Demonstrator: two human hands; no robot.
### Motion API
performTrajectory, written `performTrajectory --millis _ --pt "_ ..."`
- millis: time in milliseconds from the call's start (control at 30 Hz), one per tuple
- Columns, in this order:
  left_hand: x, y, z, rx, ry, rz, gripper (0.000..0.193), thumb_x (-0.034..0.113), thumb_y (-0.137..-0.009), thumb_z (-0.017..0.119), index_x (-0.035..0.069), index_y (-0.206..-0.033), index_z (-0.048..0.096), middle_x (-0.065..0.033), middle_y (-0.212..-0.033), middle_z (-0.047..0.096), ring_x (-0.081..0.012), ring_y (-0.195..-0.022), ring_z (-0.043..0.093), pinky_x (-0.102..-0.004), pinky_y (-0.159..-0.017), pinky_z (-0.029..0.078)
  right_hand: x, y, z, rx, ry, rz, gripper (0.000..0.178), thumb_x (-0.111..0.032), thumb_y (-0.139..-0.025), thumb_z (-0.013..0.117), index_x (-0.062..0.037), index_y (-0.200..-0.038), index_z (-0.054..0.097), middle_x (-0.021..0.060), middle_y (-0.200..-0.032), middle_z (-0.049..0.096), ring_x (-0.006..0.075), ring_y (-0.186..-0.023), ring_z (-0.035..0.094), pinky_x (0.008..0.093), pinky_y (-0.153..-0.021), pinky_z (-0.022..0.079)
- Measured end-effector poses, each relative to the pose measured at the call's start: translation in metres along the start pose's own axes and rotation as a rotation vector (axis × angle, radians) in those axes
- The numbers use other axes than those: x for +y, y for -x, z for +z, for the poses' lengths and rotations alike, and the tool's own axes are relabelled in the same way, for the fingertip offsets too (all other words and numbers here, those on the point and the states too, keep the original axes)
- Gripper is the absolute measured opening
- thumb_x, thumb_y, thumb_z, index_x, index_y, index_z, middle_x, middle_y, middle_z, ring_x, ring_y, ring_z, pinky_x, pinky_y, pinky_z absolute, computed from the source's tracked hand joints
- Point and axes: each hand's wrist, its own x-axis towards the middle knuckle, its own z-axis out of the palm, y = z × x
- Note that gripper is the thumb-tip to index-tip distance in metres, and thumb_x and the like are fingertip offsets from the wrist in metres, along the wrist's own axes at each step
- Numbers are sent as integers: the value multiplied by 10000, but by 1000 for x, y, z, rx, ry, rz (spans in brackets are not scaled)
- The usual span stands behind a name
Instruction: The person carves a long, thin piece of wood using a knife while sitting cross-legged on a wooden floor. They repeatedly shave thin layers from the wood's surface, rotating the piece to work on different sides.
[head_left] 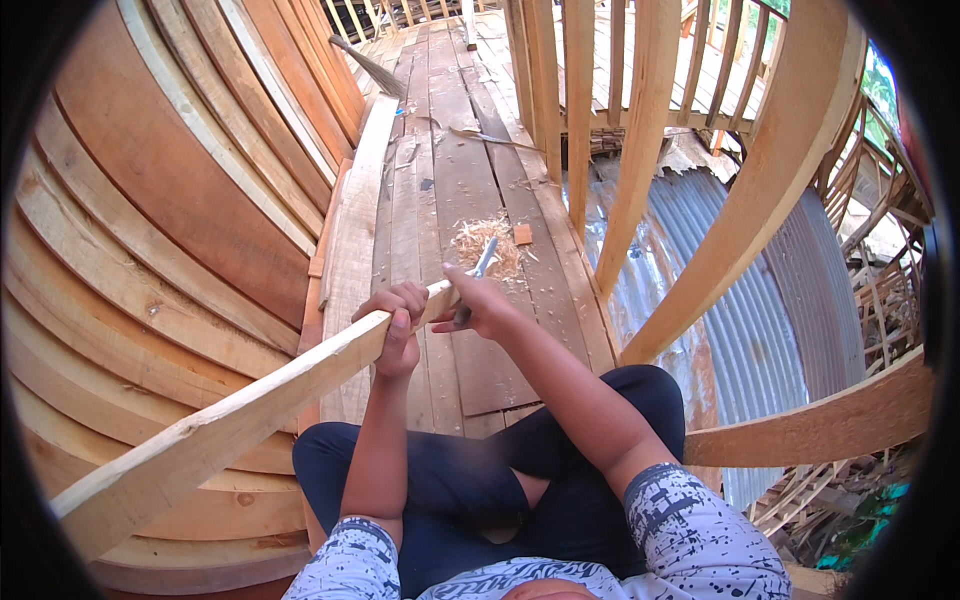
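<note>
A long squared wooden stick [230, 405] slants from the lower left up to the middle of the view. My left hand [397, 318] is wrapped around it close to its far end. Right beside that end, my right hand [478, 303] is closed on a narrow tool with a grey metal blade [487, 257]; its exact kind is unclear, and the fingers hide most of its handle. The blade points away from me, over a heap of pale wood shavings [470, 245] on the planks. A small orange-brown wood block [523, 234] lies beside the heap.
I sit cross-legged on a plank walkway [435, 195]. Curved planks [180, 180] wall the left side. Upright wooden posts [640, 130] line the right edge, with corrugated metal sheets [725, 290] lower down beyond them. A thin wood strip [492, 137] lies farther ahead.
</note>
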Motion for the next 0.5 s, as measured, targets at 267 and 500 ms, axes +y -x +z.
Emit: performTrajectory --millis 267,500 --pt "3 0 17 -131 -200 -92 270 218 -955 621 65 -816 446 -72 -772 536 -176 -757 515 -432 -917 439 -12 -14 -13 37 72 -72 467 -319 -958 568 80 -1176 462 212 -1071 593 319 -845 699 406 -583 654" --pt "15 6 46 19 -564 -425 374 329 -958 624 41 -1164 503 -139 -1090 567 -222 -1069 557 -378 -1045 413 -25 -17 -25 167 74 -87 470 -335 -959 554 58 -1204 473 196 -1053 609 305 -785 704 387 -552 647"
